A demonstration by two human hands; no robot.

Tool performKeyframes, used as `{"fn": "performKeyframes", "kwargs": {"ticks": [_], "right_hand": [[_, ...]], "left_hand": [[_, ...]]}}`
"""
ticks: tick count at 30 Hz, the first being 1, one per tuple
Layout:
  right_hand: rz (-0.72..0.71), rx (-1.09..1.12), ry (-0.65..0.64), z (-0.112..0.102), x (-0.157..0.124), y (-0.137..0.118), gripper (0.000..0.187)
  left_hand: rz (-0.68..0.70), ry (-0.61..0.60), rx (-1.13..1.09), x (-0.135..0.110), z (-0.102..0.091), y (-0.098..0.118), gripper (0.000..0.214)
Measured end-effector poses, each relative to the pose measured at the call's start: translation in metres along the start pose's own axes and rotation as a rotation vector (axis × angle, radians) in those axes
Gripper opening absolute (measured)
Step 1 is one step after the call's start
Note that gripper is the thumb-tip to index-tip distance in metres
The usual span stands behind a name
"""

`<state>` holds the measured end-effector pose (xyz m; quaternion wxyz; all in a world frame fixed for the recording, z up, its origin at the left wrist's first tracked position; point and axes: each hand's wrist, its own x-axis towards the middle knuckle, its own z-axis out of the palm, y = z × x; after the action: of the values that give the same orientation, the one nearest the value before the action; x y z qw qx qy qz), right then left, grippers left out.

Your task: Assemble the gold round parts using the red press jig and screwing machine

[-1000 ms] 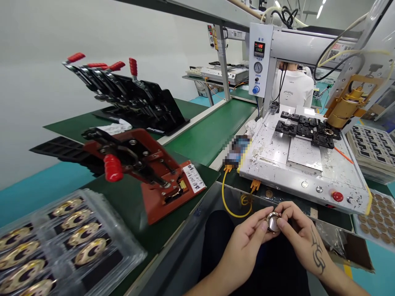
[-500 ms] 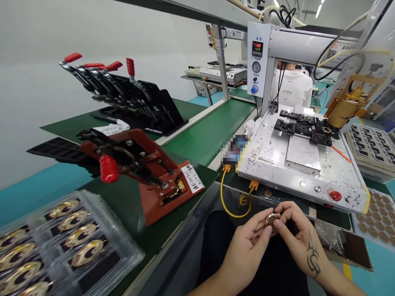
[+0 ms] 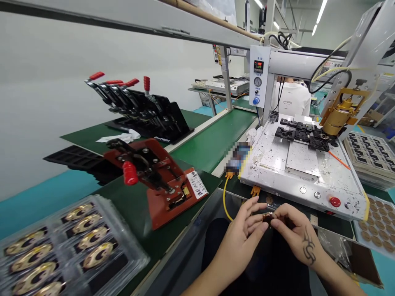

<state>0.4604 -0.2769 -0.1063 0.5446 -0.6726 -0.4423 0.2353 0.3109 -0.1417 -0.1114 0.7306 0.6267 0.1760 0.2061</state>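
A small round part with a shiny gold rim and a dark face is held over my lap, tilted nearly edge-on. My right hand pinches its right side between thumb and forefinger. On the other side, my left hand has its thumb and a lower fingertip on the part, while its upper fingers stretch out and apart. The fingers hide some of its edge. Just beyond my hands is the front of a white bench machine with black fixtures on its bed.
To the left stands a red-brown clamp fixture with a red handle. A clear tray carries several gold oval parts. Farther back are black toggle clamps. At right lie a sheet of brown discs and stacked trays. A yellow cable hangs ahead.
The view has shifted, with the bench appearing lower and farther right. My left upper fingers have lifted and spread, and the round part has turned from face-on to nearly edge-on.
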Motion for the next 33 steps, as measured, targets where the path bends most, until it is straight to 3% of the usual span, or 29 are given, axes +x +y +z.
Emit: {"fn": "performKeyframes", "kwargs": {"ticks": [4, 10, 14, 16, 20, 23, 26, 28, 30, 33], "right_hand": [[0.194, 0.261, 0.001, 0.013, 0.004, 0.000, 0.033], [0.183, 0.272, -0.078, 0.019, 0.008, 0.005, 0.033], [-0.116, -0.020, -0.221, 0.004, 0.016, -0.004, 0.047], [-0.296, -0.199, -0.302, -0.001, 0.022, -0.010, 0.045], [-0.573, -0.444, -0.283, -0.001, 0.030, -0.013, 0.051], [-0.697, -0.469, -0.216, 0.002, 0.039, -0.009, 0.054], [-0.684, -0.422, -0.133, 0.004, 0.050, -0.010, 0.046], [-0.650, -0.385, -0.090, 0.007, 0.055, -0.014, 0.040], [-0.612, -0.344, -0.070, 0.010, 0.056, -0.017, 0.036], [-0.557, -0.279, -0.041, 0.015, 0.056, -0.019, 0.035]], "left_hand": [[-0.039, 0.025, -0.030, 0.000, 0.000, 0.005, 0.029], [-0.020, 0.061, 0.089, -0.005, -0.003, 0.018, 0.018], [0.001, 0.064, 0.139, -0.006, -0.007, 0.021, 0.016], [0.017, 0.079, 0.166, -0.007, -0.007, 0.020, 0.014], [0.082, 0.071, 0.294, -0.013, -0.014, 0.032, 0.011], [0.248, 0.109, 0.521, -0.015, -0.039, 0.069, 0.013], [0.602, 0.418, 0.797, -0.010, -0.085, 0.119, 0.011], [0.837, 0.518, 0.931, -0.002, -0.119, 0.144, 0.021], [0.929, 0.440, 1.118, 0.008, -0.148, 0.155, 0.036], [0.875, 0.272, 1.325, 0.018, -0.168, 0.154, 0.054]]}}
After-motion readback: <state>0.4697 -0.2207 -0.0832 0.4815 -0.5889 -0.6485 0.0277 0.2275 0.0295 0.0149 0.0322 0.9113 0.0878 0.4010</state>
